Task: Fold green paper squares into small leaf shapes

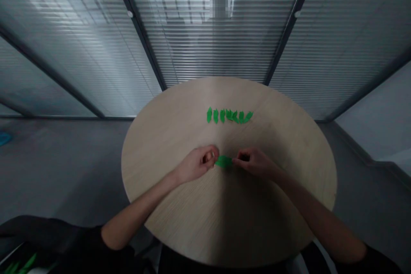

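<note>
Left hand (196, 163) and right hand (256, 162) pinch opposite ends of green strip (224, 162) over table (173, 115), both grips closed on it; row of green leaves (222, 115) beyond.

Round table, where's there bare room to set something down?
The table is bare between the green row and either side rim. It's crowded mid-table, where the left hand and right hand pinch a green piece.

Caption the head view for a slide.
Left hand and right hand pinch a green piece at opposite ends over a round table, a row of green leaf shapes beyond.
</note>
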### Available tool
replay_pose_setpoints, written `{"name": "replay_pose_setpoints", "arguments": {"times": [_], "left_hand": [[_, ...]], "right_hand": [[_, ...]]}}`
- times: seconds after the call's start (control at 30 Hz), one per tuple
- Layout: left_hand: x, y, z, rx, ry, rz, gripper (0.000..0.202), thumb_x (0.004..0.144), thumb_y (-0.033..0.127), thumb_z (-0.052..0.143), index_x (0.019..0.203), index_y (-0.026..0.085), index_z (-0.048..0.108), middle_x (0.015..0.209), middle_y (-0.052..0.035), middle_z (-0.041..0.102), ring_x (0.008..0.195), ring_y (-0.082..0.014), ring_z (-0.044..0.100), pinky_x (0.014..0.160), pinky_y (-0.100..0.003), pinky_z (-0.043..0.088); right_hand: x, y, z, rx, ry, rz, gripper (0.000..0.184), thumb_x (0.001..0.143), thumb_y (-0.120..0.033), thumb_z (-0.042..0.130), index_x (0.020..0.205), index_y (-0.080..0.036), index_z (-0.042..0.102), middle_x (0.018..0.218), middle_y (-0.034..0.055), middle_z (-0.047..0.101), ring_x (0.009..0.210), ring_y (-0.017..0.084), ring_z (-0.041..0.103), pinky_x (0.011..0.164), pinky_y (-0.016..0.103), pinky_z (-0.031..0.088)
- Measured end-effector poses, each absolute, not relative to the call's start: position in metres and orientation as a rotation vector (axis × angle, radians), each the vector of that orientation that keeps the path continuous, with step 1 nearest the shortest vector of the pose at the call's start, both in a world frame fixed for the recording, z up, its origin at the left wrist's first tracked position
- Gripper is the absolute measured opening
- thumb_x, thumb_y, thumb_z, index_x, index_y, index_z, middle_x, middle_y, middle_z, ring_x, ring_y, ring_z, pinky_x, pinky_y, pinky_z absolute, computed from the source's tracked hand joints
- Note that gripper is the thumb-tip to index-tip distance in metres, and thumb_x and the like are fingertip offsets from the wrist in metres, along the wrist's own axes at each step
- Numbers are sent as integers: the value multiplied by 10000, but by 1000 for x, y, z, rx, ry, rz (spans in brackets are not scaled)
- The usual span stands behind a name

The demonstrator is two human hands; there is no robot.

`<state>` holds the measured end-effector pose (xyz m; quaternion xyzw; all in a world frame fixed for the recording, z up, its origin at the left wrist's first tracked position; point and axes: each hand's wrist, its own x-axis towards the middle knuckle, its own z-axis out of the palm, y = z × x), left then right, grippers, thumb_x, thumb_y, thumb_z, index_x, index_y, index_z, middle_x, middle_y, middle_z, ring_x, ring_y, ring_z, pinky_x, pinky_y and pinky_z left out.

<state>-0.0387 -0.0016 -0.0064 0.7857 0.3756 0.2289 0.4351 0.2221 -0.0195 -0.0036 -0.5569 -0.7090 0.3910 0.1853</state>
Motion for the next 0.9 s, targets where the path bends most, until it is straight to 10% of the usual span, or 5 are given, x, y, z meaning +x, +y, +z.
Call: {"name": "replay_pose_setpoints", "arguments": {"times": [0.3,0.5,0.73,0.9], "left_hand": [[-40,-11,-9,2501,1075,415,165,1044,330,557,1083,203,656,682,27,629,641,-162,613,619,-268,421],[-48,-11,-13,2854,926,539,333,1121,385,419,1188,192,682,1052,-90,703,939,-227,699,728,-314,576],[-47,-13,-21,3029,524,482,356,1096,170,420,1378,141,634,1304,-122,733,1246,-266,659,1058,-424,582],[-52,-19,-17,3001,538,425,399,1058,121,443,1416,95,617,1459,-144,675,1341,-260,633,1170,-416,522]], "right_hand": [[214,-25,0,-1663,-2145,830,229,887,-310,688,705,-171,696,662,10,673,621,149,598,591,269,345],[211,-31,4,-1734,-2239,648,194,893,-308,732,752,-181,693,705,31,706,651,176,643,610,283,365],[214,-39,-15,-1376,-2360,303,308,970,-166,637,1272,-208,677,1210,108,734,1029,242,719,830,352,567],[216,-45,-28,-936,-2543,55,356,978,-43,538,1240,-188,730,1255,107,767,1104,264,678,982,430,581]]}}
